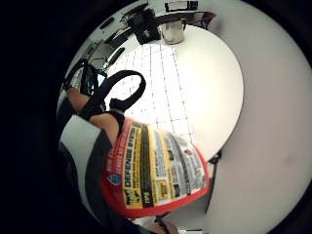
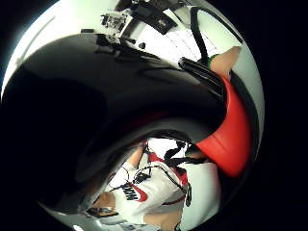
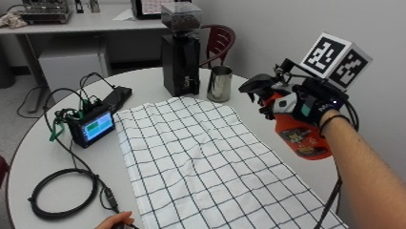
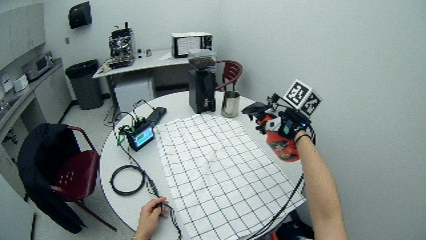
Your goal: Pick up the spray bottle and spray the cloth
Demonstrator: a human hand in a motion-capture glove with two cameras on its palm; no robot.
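Observation:
A red spray bottle (image 3: pixel 298 136) with a black nozzle head hangs in the air over the table's right edge, and my gloved right hand (image 3: pixel 310 107) grips its neck. The nozzle points left toward the white checked cloth (image 3: pixel 203 164), which lies spread flat across the round table (image 3: pixel 38 157). In the little finger side palm view the bottle's yellow and red label (image 1: pixel 156 170) sits close to the palm, with the cloth (image 1: pixel 156 83) beyond it. In the thumb side view the bottle's red body (image 2: pixel 233 139) curves beside the palm. The wide view shows the bottle (image 4: pixel 281 145) raised beside the cloth (image 4: pixel 219 170).
A black coffee grinder (image 3: pixel 181 52) and a steel cup (image 3: pixel 220 84) stand at the table's far side, just beyond the cloth. A small screen device (image 3: pixel 94 126) and a coiled black cable (image 3: pixel 60 191) lie left of the cloth. A bare hand (image 3: pixel 114 222) rests at the near edge.

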